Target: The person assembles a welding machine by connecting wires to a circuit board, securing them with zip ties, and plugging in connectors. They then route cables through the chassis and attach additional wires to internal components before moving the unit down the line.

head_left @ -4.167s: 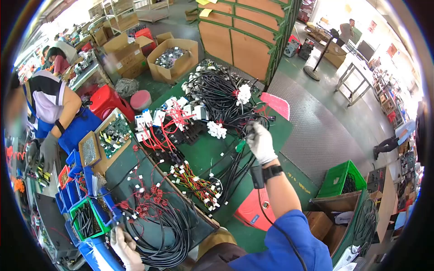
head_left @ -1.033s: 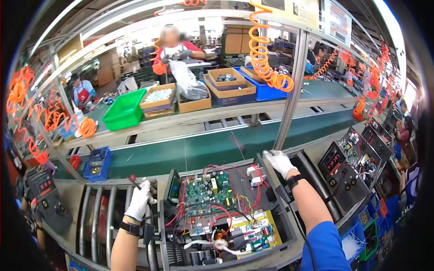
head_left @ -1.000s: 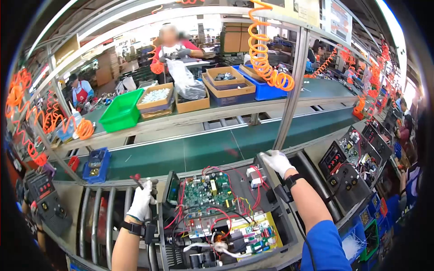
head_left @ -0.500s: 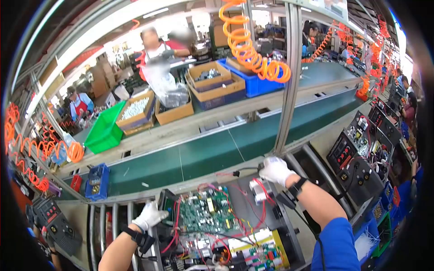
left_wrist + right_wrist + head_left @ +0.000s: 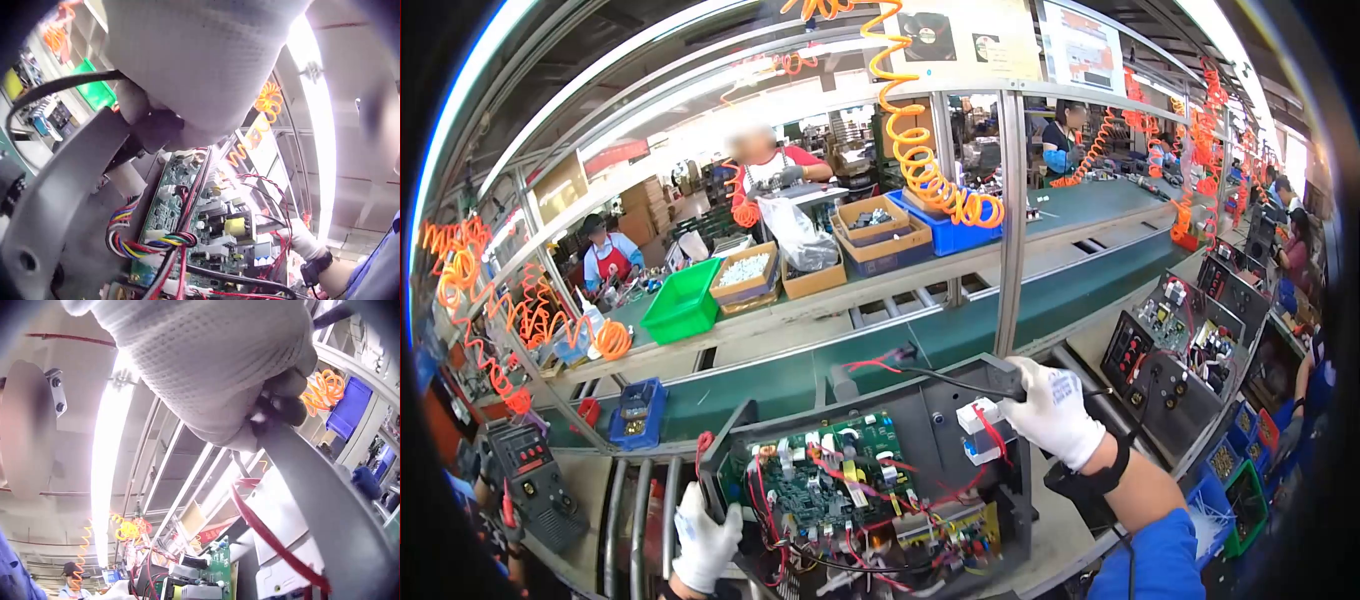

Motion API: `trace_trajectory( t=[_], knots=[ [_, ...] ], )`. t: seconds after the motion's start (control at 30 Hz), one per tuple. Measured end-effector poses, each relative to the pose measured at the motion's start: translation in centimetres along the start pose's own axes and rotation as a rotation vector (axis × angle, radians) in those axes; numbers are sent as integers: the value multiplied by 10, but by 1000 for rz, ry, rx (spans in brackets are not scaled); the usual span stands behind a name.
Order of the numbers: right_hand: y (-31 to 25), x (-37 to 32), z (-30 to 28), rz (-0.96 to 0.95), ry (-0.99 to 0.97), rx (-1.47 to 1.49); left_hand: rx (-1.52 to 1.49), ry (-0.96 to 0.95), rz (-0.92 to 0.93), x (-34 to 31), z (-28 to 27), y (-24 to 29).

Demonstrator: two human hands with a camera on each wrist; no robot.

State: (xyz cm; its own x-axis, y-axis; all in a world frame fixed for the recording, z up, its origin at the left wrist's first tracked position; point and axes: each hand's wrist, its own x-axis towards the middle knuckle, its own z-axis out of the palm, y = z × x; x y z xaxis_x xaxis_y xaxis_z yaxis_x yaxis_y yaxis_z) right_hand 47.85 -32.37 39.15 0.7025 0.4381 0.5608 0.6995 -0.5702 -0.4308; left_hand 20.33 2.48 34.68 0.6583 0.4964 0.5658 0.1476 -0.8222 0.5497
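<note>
A dark metal equipment case (image 5: pixel 932 405) lies in front of me, its open side up. Inside are a green circuit board (image 5: pixel 815 465), red wires and a white-and-blue block (image 5: pixel 980 433). At its far right corner my right hand (image 5: pixel 1055 412), white-gloved, grips the wall; a black cable (image 5: pixel 955 379) runs leftward from this hand. My left hand (image 5: pixel 703 540), also gloved, holds the left wall, with a red-tipped cable (image 5: pixel 704 442) standing up beside it. In the left wrist view, fingers curl over the case wall (image 5: pixel 69 187). The right wrist view shows fingers bent round the wall edge (image 5: pixel 325 500).
Metal rollers (image 5: pixel 640 510) lie left of the case. Beyond it runs a green conveyor belt (image 5: pixel 800 365) with a blue bin (image 5: pixel 638 425). A metal post (image 5: pixel 1010 220) rises behind. More open units (image 5: pixel 1180 340) stand at the right. Orange coiled hoses (image 5: pixel 945 195) hang overhead.
Earlier I was at a bench of cable bundles; now I face the conveyor. In the last second both hands have come to grip the case, whose far side sits higher in view.
</note>
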Motion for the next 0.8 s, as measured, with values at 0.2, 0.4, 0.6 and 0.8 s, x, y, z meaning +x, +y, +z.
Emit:
trace_trajectory(
  t=[0.2,0.4,0.6,0.8],
  knots=[
    [-26,-77,-18,19,-14,82,185,13,-110,-87,-34,24],
    [-39,-148,-23,-103,78,20,-29,171,-162,-153,-42,23],
    [-45,-179,-17,-6,-67,124,-197,146,-542,-191,-58,12],
    [-32,-147,-87,-148,-647,225,-863,345,-549,-200,-149,60]
  ],
)
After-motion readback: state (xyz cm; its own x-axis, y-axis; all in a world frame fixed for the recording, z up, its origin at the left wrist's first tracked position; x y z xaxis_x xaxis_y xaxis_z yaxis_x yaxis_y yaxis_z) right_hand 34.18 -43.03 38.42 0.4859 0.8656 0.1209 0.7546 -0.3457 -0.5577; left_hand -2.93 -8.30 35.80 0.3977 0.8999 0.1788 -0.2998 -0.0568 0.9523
